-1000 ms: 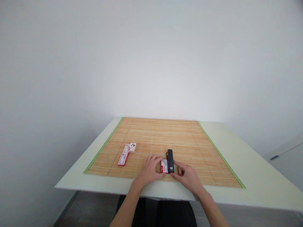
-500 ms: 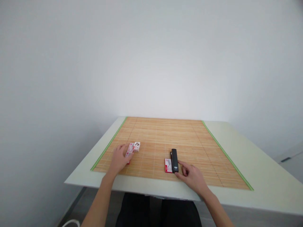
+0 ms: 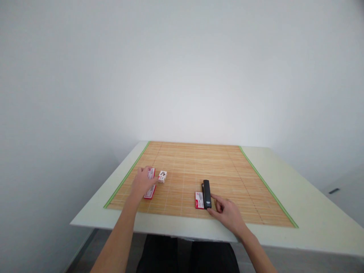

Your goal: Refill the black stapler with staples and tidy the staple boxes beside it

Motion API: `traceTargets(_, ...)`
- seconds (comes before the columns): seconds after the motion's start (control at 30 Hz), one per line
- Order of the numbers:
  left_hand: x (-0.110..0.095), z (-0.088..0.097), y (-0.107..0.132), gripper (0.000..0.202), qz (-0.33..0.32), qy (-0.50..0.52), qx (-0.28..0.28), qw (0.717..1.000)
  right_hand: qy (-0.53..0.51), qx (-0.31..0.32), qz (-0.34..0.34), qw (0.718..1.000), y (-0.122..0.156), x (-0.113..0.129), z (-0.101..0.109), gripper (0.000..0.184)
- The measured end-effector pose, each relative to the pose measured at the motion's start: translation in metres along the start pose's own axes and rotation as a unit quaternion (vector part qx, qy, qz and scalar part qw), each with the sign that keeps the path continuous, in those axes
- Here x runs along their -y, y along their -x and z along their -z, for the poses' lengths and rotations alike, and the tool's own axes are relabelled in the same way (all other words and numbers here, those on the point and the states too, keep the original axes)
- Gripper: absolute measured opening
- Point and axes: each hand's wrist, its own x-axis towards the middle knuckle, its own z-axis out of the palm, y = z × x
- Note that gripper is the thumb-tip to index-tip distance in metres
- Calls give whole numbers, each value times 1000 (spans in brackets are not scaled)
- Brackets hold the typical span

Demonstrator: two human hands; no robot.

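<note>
At the left of the mat, my left hand (image 3: 143,184) is closed around a flat red-and-white box (image 3: 151,173), with its fingers at the far end and its thumb across the near side. Just nearer to me lies a second red-and-white box (image 3: 149,193), partly covered by the hand. A small white box with a dark picture (image 3: 162,176) sits right of the thumb. My right hand (image 3: 226,212) has its thumb and index finger on the near end of a black stapler (image 3: 207,193). Against the stapler's left side lies another red-and-white box (image 3: 199,200).
A bamboo mat (image 3: 190,159) with green edges covers much of the white table (image 3: 307,204). Behind the table stands a plain wall (image 3: 182,76). The table's front edge runs under both forearms, above dark-clothed legs (image 3: 213,258).
The far red-and-white box has shifted slightly away with my left hand, parting from the nearer box and the small white box. My right hand keeps its place at the stapler. The view has shifted slightly.
</note>
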Motion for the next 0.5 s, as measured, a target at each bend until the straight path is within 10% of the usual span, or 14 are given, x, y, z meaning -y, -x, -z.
traceTargets(0.13,-49,-5,33,53,-61,96,9,993,-2,-6,-2,1000,0,-4,-3,55)
traceTargets(0.3,-117,-54,88,52,-128,201,119,964,-10,-1,-7,1000,0,-3,-3,56)
traceTargets(0.5,-139,-77,105,58,-139,254,195,937,-17,2,-4,1000,-1,-1,-2,57)
